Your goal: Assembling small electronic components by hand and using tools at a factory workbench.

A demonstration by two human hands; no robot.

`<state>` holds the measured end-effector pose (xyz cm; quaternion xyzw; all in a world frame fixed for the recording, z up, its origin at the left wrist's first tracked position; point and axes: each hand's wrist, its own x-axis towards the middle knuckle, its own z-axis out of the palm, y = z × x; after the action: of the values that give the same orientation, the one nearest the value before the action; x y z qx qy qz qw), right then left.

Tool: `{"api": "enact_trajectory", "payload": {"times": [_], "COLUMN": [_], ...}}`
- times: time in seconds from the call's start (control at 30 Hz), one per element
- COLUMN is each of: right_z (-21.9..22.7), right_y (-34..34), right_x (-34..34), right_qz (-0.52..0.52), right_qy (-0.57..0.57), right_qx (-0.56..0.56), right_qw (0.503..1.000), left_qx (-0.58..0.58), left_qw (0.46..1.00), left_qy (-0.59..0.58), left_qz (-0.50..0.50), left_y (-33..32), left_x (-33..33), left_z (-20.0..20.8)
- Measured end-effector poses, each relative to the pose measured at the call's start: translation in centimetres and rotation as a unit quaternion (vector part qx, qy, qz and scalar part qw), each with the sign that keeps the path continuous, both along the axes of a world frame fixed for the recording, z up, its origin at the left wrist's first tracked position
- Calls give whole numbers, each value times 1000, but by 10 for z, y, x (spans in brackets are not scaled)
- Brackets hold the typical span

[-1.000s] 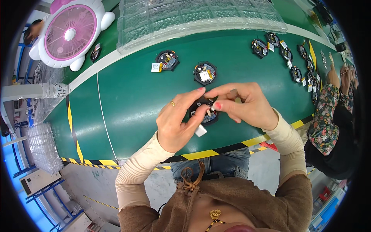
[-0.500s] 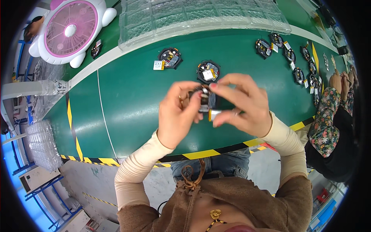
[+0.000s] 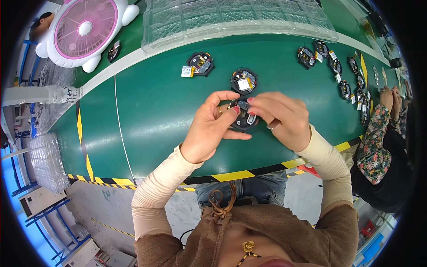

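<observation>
A round black watch case (image 3: pixel 239 123), its inside open and small circuit parts showing, is tilted just above the table. My left hand (image 3: pixel 208 127) grips its left side, thumb on the inside and the lower fingers stretched beneath. At its upper right edge the bent fingers of my right hand (image 3: pixel 284 116) close on the case, hiding part of it. A small silver piece (image 3: pixel 251 119) shows inside, near the right thumb. Just beyond lies another open watch case (image 3: pixel 237 76) with a white battery (image 3: pixel 244 84) on it. Farther left is a third case (image 3: pixel 204 62), its battery (image 3: pixel 187 71) sticking out.
Several open watch cases (image 3: pixel 345 90) lie at the right, near a co-worker's hands (image 3: pixel 391 99). Clear plastic trays (image 3: pixel 240 22) stand along the far edge. A pink and white fan (image 3: pixel 84 29) is at the far left. Striped tape (image 3: pixel 231 176) marks the near edge.
The held watch case has turned and tipped, so more of its inside shows. My right fingers have drawn in to its upper right edge. The silver battery below it no longer sticks out.
</observation>
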<state>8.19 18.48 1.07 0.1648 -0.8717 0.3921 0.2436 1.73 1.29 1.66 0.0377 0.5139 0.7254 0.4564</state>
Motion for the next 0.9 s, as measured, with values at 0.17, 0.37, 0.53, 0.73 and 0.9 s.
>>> {"api": "enact_trajectory", "payload": {"times": [0.17,0.37,0.53,0.73,0.9], "right_z": [13,14,15,1,0], "right_y": [14,37,14,-1,-5], "right_x": [-2,0,5,-2,-5], "right_qz": [-133,-135,23,55,44], "right_qy": [-51,-12,-180,-237,-252], "right_qx": [-106,-224,-517,-427,-420], "right_qw": [984,965,837,871,871], "left_qx": [1,35,30,87,96], "left_qw": [999,995,995,992,991], "left_qy": [0,-24,-59,-43,-55], "left_qz": [44,89,69,87,70], "left_y": [-3,-4,-6,-6,-7], "left_x": [-6,-8,-10,-7,-7], "left_z": [2,-5,-4,-5,-4]}}
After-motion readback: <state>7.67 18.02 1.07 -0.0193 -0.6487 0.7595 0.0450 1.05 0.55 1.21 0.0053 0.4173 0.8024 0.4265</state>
